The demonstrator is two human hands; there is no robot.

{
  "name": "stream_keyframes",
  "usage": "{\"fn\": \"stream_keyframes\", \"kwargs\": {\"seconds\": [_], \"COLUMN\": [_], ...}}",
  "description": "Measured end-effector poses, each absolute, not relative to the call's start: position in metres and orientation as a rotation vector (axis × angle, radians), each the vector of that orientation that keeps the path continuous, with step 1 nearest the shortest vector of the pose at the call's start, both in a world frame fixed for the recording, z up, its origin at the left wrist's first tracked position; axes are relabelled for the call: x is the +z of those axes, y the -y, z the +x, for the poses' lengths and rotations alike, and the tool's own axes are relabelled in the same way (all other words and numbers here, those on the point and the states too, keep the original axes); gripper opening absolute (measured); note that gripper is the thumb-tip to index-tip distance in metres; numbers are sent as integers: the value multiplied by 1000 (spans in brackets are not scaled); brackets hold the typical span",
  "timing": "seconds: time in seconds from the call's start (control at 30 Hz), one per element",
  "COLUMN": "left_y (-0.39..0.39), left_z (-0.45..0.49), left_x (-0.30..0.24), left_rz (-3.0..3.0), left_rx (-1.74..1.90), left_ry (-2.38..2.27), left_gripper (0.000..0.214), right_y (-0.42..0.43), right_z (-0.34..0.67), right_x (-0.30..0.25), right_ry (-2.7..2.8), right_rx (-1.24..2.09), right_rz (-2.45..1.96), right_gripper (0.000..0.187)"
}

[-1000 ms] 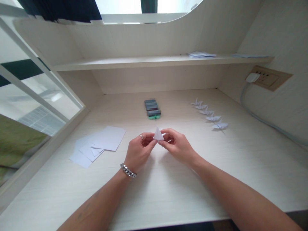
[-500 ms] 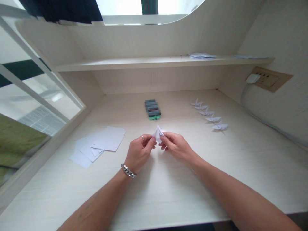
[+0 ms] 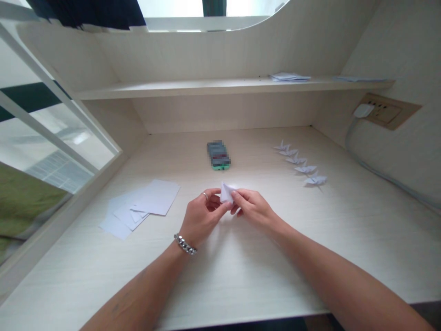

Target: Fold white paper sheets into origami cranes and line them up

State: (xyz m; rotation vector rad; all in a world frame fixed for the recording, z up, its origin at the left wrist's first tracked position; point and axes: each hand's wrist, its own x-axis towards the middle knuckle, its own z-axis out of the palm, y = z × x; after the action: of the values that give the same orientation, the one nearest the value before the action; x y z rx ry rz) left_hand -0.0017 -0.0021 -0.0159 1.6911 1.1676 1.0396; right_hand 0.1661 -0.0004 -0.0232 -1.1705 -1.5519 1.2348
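Note:
A small folded piece of white paper is held just above the desk between both hands. My left hand, with a ring and a chain bracelet, grips its lower left part, the thumb reaching across the bottom. My right hand pinches its right edge between thumb and fingers. Several folded paper cranes stand in a slanting row to the right. To the left lie loose white paper sheets, overlapping one another.
A dark phone-like object with a green edge, its surface pixelated, lies behind the hands. Folded papers rest on the shelf. A plug sits in the wall socket, its cable running down the right side.
The folded paper has turned in my fingers, from a pointed, spread shape to a flatter face. My left thumb has moved right across its lower edge.

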Motion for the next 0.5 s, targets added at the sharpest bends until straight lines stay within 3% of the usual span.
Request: {"fn": "stream_keyframes", "kwargs": {"seconds": [0.23, 0.5], "left_y": [3, 0], "left_z": [-3, -3], "left_x": [-12, -12], "left_rz": [1879, 1634], "left_rx": [984, 1022], "left_ry": [-1349, -1264], "left_gripper": [29, 24], "right_y": [2, 0], "right_z": [165, 168], "right_x": [-25, -27], "right_ry": [1562, 1571], "right_rx": [1255, 1122], "right_rz": [-1183, -1249], "right_gripper": [42, 34]}}
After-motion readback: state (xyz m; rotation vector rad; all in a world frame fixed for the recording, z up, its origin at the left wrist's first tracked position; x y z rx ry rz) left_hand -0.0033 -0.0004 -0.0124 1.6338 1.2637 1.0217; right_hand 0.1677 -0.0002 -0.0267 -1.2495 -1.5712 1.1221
